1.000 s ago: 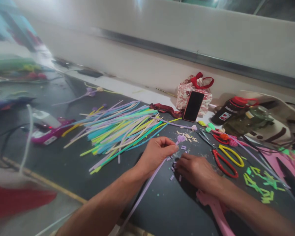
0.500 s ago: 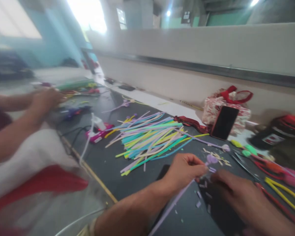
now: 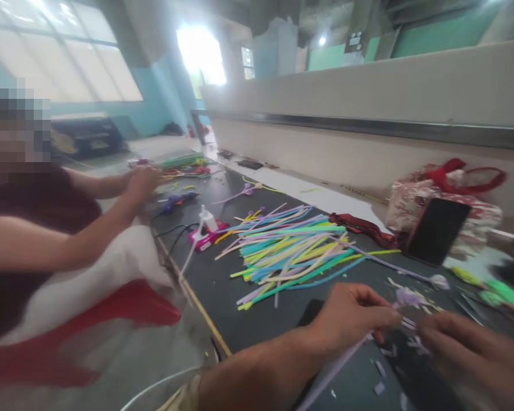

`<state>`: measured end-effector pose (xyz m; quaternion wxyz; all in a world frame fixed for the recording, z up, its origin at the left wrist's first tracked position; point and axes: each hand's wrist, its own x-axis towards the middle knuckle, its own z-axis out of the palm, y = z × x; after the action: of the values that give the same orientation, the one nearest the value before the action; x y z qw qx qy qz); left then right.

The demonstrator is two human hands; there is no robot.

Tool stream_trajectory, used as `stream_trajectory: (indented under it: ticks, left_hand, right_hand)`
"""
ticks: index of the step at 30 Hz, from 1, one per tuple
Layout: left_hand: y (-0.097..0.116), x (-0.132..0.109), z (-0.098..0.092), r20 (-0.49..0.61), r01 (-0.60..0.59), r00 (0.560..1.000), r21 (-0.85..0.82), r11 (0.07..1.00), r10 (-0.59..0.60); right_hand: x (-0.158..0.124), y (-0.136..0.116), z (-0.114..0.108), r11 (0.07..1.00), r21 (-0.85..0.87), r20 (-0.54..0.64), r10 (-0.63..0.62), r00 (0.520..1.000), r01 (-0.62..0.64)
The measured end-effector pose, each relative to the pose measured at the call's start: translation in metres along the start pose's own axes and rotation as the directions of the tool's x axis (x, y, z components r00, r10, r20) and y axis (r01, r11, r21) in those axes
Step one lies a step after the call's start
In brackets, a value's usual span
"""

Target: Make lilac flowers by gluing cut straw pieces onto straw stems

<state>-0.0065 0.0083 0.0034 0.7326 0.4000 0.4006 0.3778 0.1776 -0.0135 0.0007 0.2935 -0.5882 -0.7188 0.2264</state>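
Observation:
My left hand [image 3: 355,317] is closed in a pinch on a lilac pipe cleaner [image 3: 336,371], whose long end trails toward the table's near side. Just beyond its fingertips is a fuzzy lilac blossom shape [image 3: 408,297], a little blurred. My right hand [image 3: 471,348] is close on the right, its fingers curled in toward the left fingertips. Whatever its fingers grip is too smeared to name. Small lilac snippets [image 3: 380,368] lie on the dark table [image 3: 223,308] below both hands.
A pile of pastel pipe cleaners [image 3: 291,251] lies ahead. Behind it are a dark phone [image 3: 439,231], a patterned bag [image 3: 400,208] and a red strap [image 3: 362,226]. A pink power strip [image 3: 205,237] with cables is at the left edge. A co-worker's hands [image 3: 143,185] work farther left.
The view has swung left, bringing the co-worker's body into sight. My right hand has come nearer to my left fingertips. My left hand keeps its pinch on the lilac pipe cleaner.

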Motion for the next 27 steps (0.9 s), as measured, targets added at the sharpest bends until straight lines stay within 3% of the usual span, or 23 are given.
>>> stream_trajectory:
  ticks: [1,2,4,6,11,21,27]
  left_hand:
    - [0.002,-0.002,0.001,-0.016,0.020,1.000,0.009,1.000,-0.020]
    - [0.003,-0.003,0.001,-0.024,0.030,0.999,0.013,0.999,-0.029]
    - [0.005,-0.004,0.002,-0.036,0.043,0.998,0.012,0.999,-0.042]
    - [0.005,-0.003,0.002,-0.005,0.080,0.997,0.011,0.997,-0.080]
    - [0.003,-0.003,0.005,0.034,0.105,0.994,-0.021,0.994,-0.104]
    - [-0.001,-0.001,0.005,0.010,0.061,0.998,0.047,0.997,-0.061]
    - [0.003,-0.004,0.008,-0.039,0.043,0.998,0.041,0.998,-0.042]
  right_hand:
    - [0.001,-0.008,-0.006,0.981,0.119,0.153,0.136,0.979,-0.154]
    - [0.002,-0.015,-0.011,0.938,0.203,0.199,0.243,0.950,-0.282]
    - [0.003,-0.025,-0.013,0.832,0.335,0.198,0.397,0.896,-0.442]
    - [0.001,-0.030,-0.008,0.727,0.459,0.238,0.452,0.860,-0.510]
    - [-0.003,-0.031,0.003,0.605,0.582,0.326,0.438,0.838,-0.543]
    - [0.001,-0.036,0.006,0.670,0.609,0.231,0.363,0.903,-0.425]
    - [-0.005,-0.035,0.012,0.705,0.574,0.223,0.355,0.908,-0.416]
